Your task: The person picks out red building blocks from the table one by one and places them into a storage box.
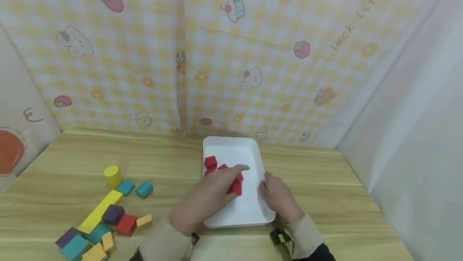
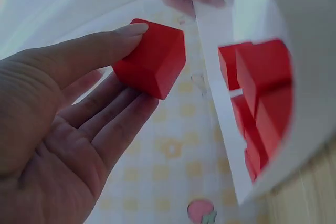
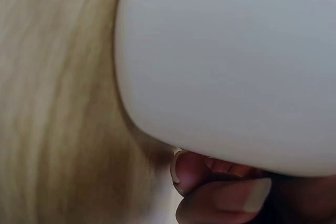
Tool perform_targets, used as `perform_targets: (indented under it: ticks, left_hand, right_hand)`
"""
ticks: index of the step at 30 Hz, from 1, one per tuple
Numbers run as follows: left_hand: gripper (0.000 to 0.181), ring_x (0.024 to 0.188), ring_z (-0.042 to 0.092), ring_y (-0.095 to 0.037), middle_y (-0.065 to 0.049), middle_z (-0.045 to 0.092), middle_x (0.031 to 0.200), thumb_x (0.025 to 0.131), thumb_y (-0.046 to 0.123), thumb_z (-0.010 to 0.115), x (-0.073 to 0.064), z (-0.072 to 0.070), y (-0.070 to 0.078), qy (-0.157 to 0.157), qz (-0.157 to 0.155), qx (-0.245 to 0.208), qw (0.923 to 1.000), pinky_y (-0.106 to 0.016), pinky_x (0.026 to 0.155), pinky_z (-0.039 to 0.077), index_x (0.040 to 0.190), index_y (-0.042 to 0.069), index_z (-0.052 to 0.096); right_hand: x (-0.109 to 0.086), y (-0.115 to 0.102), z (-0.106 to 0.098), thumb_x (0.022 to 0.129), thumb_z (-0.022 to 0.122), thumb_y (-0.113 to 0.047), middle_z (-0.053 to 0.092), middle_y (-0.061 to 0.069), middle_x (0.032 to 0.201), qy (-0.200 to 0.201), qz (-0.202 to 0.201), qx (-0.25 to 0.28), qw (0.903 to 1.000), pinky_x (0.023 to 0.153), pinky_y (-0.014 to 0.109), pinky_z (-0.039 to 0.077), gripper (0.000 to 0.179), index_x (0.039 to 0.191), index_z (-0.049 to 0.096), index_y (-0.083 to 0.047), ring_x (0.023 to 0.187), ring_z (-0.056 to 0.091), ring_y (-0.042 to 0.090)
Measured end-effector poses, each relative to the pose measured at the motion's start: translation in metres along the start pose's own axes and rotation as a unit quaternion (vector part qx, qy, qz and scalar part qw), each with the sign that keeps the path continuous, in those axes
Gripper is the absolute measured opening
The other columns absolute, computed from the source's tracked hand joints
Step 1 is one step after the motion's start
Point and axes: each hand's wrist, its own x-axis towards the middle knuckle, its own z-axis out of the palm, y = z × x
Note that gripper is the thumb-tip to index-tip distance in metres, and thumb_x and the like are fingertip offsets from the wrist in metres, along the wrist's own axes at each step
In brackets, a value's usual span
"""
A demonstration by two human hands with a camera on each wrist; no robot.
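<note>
My left hand [image 1: 207,198] reaches over the white tray [image 1: 249,212], pinching a red cube [image 2: 152,59] between thumb and fingertips, as the left wrist view shows close up. Several other red blocks [image 1: 211,162] lie inside the tray toward its left side, partly hidden behind that hand. At the tray's right wall, my right hand [image 1: 280,196] grips the edge. From the right wrist view, its curled fingers [image 3: 226,198] lie right against the outside of the white wall.
Left on the wooden table [image 1: 307,233] lies a loose group of blocks: a yellow cylinder [image 1: 113,176], a teal cylinder [image 1: 144,190], a long yellow bar [image 1: 101,211], a red block [image 1: 126,225], purple, teal and orange pieces. A checked cloth [image 1: 217,72] hangs behind.
</note>
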Motion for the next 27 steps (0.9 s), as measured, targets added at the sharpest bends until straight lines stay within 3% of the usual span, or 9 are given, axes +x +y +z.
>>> perform_targets:
  ticks: [5,8,13,20,27]
  left_hand:
    - [0.074,0.076,0.054,-0.007,0.007,0.058,0.080,0.087,0.007,0.079,0.017,0.016,0.005,-0.018,0.002,-0.016,0.9997,-0.018,0.074,0.050,0.150,0.019,0.044]
    - [0.069,0.085,0.058,-0.008,0.005,0.063,0.089,0.086,0.007,0.079,0.021,0.025,0.002,-0.035,-0.004,-0.021,0.9992,-0.021,0.080,0.053,0.147,0.018,0.049]
    - [0.056,0.105,0.066,-0.013,-0.001,0.072,0.114,0.084,0.004,0.080,0.022,0.035,-0.012,-0.040,-0.023,0.024,0.9986,-0.031,0.098,0.055,0.136,0.015,0.061]
    - [0.038,0.088,0.065,-0.011,-0.001,0.073,0.106,0.084,0.007,0.081,0.022,0.040,-0.027,-0.039,0.002,0.082,0.9959,-0.025,0.084,0.058,0.120,0.010,0.071]
    - [0.031,0.094,0.066,-0.012,-0.001,0.073,0.106,0.084,0.007,0.080,0.025,0.043,-0.031,-0.042,0.014,0.044,0.9981,-0.027,0.091,0.057,0.114,0.011,0.074]
  right_hand:
    - [0.000,0.001,-0.002,0.102,0.050,-0.013,0.066,0.019,0.091,-0.002,-0.002,0.000,1.0000,0.059,0.030,0.049,0.037,0.130,0.054,0.012,0.066,0.055,0.019]
    - [-0.001,0.001,-0.002,0.102,0.050,-0.013,0.063,0.015,0.083,-0.003,-0.004,0.000,1.0000,0.056,0.029,0.046,0.035,0.127,0.055,0.011,0.063,0.053,0.018]
    - [0.001,0.001,-0.001,0.102,0.049,-0.013,0.066,0.019,0.087,0.003,-0.010,-0.002,0.9999,0.057,0.031,0.048,0.031,0.122,0.057,0.010,0.065,0.055,0.019]
    - [0.002,-0.001,0.002,0.102,0.051,-0.013,0.067,0.020,0.088,0.001,-0.007,-0.012,0.9999,0.055,0.030,0.047,0.029,0.120,0.057,0.009,0.066,0.056,0.019]
    - [0.003,0.002,0.000,0.102,0.051,-0.013,0.064,0.017,0.082,0.008,-0.016,-0.016,0.9997,0.054,0.030,0.046,0.023,0.112,0.058,0.007,0.065,0.055,0.019]
